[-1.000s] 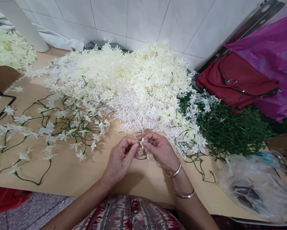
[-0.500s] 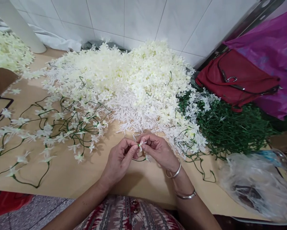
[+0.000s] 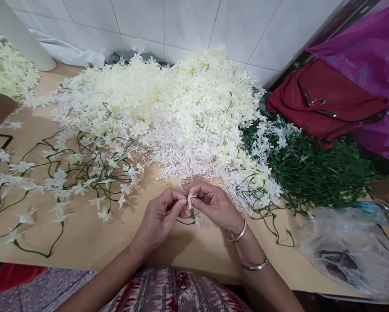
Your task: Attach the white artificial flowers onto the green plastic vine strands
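Over the table's front middle, my left hand (image 3: 163, 213) and my right hand (image 3: 212, 206) meet fingertip to fingertip. Between them is a small white artificial flower (image 3: 189, 200). My left thumb and index finger pinch it at its green stem end, while my right thumb and index finger hold its petals. A green stem with another white flower (image 3: 197, 220) at its tip hangs below my fingers. Just beyond my hands lie loose white stamens (image 3: 176, 151), and behind these rises a heap of cream-white petals (image 3: 207, 95).
Stemmed white flowers (image 3: 59, 177) spread across the table's left side. On the right lie a pile of green stems (image 3: 321, 173), a red handbag (image 3: 337, 99), a purple bag (image 3: 373, 56) and a clear plastic bag (image 3: 350, 251). A tiled wall (image 3: 191, 21) closes off the back.
The view has shifted slightly. My hands keep nearly the same pose on the flower, and the stem with the second flower hangs a little lower.
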Action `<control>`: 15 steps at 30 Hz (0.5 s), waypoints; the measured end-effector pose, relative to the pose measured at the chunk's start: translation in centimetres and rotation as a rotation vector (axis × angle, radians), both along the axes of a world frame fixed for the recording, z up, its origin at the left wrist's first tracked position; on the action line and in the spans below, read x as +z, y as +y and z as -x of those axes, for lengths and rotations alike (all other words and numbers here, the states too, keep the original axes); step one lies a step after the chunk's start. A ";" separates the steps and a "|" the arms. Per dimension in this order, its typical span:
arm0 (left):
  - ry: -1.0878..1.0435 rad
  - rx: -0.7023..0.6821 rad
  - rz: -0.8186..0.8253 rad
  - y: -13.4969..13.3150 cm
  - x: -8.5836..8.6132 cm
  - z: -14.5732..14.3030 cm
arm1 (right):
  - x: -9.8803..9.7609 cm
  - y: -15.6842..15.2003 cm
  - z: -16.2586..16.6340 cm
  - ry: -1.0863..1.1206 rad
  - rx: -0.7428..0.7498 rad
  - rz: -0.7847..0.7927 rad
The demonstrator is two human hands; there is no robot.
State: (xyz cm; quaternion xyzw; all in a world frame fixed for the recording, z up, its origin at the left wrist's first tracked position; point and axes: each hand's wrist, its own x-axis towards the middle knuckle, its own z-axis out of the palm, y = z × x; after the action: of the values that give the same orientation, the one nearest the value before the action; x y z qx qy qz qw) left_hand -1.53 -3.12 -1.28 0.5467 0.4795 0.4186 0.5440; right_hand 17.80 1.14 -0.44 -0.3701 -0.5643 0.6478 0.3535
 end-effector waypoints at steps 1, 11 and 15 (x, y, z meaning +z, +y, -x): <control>0.007 -0.003 -0.005 0.0 0.0 0.0 | 0.0 0.0 0.0 -0.001 0.001 -0.002; -0.094 0.008 -0.004 0.2 -0.1 -0.3 | 0.0 0.2 0.0 0.052 -0.019 0.063; -0.271 0.080 0.039 0.4 0.2 -0.3 | 0.3 0.2 -0.1 0.145 -0.150 0.034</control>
State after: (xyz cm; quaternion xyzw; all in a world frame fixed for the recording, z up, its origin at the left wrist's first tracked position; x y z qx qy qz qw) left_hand -1.22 -2.74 -1.07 0.4550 0.4312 0.5006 0.5970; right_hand 17.86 1.32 -0.15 -0.3695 -0.4968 0.6541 0.4345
